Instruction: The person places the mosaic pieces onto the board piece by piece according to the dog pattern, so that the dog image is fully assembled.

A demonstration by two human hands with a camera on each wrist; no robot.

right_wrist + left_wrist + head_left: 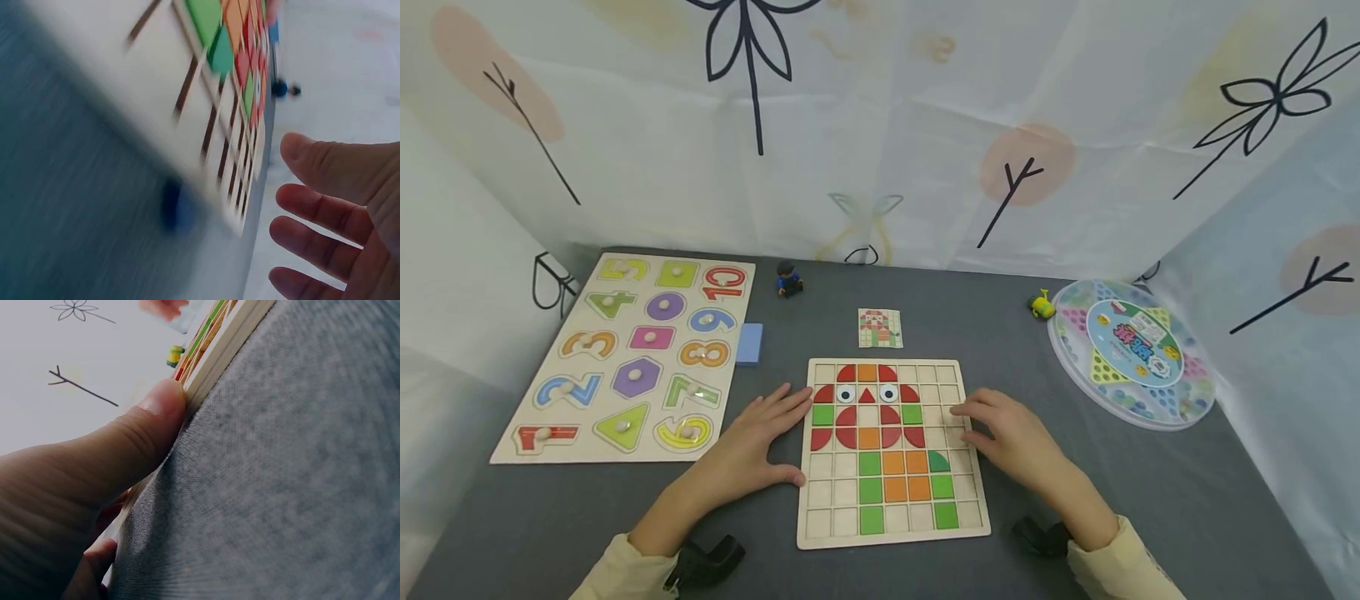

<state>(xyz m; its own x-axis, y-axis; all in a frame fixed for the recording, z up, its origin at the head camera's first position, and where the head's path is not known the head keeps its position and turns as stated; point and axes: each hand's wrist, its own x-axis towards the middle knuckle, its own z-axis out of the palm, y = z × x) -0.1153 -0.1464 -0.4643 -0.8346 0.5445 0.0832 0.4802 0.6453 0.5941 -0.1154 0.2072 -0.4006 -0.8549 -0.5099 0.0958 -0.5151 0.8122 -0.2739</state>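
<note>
A wooden grid board (pixel 842 521) lies on the grey table, with red, orange, green and eye-patterned tiles forming a figure in its squares. My left hand (pixel 748 446) rests beside the board's left edge, fingers spread. In the left wrist view its thumb (pixel 165 400) touches the board's side. Over the right edge of the board reaches my right hand (pixel 1018 437). Its fingers (pixel 315 247) are loosely extended in the right wrist view, holding nothing and standing off from the board. Behind the board lies a small picture card (pixel 880 328) of a similar figure.
A number-and-shape peg puzzle (pixel 576 342) lies at left, partly beside a blue block (pixel 749 344). A toy figure (pixel 789 280) stands at the back. At right are a yellow-green toy (pixel 1042 305) and a round patterned game box (pixel 1078 387). Fabric walls (pixel 865 108) surround the table.
</note>
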